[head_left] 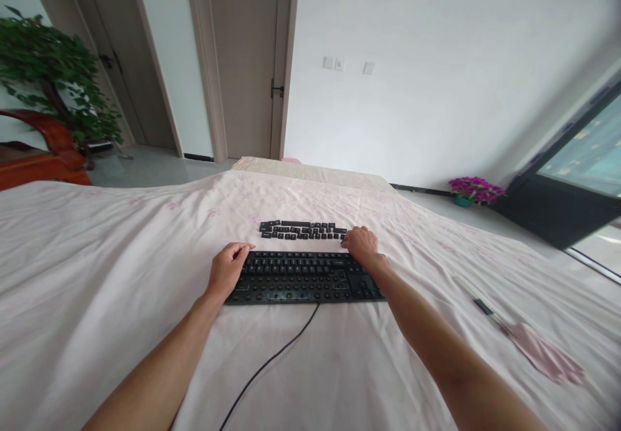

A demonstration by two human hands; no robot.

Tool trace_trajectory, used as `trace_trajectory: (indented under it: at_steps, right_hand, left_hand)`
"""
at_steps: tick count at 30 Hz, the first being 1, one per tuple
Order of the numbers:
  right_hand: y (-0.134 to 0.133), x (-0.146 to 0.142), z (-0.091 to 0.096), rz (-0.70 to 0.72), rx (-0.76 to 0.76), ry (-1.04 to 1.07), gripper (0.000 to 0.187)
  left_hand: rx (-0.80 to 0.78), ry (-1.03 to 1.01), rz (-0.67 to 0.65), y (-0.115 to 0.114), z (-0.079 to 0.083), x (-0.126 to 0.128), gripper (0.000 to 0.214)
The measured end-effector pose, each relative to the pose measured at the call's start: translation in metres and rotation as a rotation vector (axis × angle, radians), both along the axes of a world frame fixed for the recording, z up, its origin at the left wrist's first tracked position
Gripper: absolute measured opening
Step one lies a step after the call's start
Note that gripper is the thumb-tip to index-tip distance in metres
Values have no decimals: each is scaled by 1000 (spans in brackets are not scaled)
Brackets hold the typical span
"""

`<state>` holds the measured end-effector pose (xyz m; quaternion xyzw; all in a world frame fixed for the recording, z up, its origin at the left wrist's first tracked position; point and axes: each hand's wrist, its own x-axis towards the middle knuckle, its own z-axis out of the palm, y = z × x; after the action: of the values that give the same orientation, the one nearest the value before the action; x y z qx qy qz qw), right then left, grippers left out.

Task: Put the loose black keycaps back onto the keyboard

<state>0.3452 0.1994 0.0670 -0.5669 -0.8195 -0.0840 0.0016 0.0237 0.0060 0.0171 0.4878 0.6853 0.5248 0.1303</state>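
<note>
A black keyboard (291, 282) lies on the bed-like cloth surface in front of me. Keycaps cover its far rows; the nearer rows show bare key stems. Beyond its far edge, loose black keycaps (295, 224) are laid out in rows, a long space-bar cap (295, 224) among them. My left hand (229, 268) has its fingers curled around the keyboard's far left corner. At the right end of the loose rows is my right hand (361, 243), its fingers pinched on a small dark keycap (343, 243), partly covered by the fingertips.
A black cable (272, 356) runs from the keyboard toward me across the wrinkled pale pink cloth (145, 288). To the right lie a pink glove (548, 353) and a thin tool with a dark grip (484, 306). Past the cloth stand doors, a plant and a red wooden chair (43, 146).
</note>
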Motion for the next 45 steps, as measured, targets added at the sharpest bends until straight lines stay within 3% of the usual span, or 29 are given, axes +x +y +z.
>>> trace_trajectory:
  at_steps: [28,32,36,39,45]
  right_hand:
    - [-13,-2,4,-50,-136,181,24]
    - [-31,5,14,40,-107,308,22]
    - [-63,12,25,255,-80,397,17]
    - [-84,15,25,363,-70,353,17]
    - [-100,12,17,404,-37,207,17]
  left_hand:
    - [3,7,-3,0,-1,0,32]
    - [0,6,-4,0,-1,0,33]
    - [-5,-1,-5,-1,1,1,33]
    - [2,7,-4,-1,2,2,32]
    - [1,9,-1,-3,3,3,32]
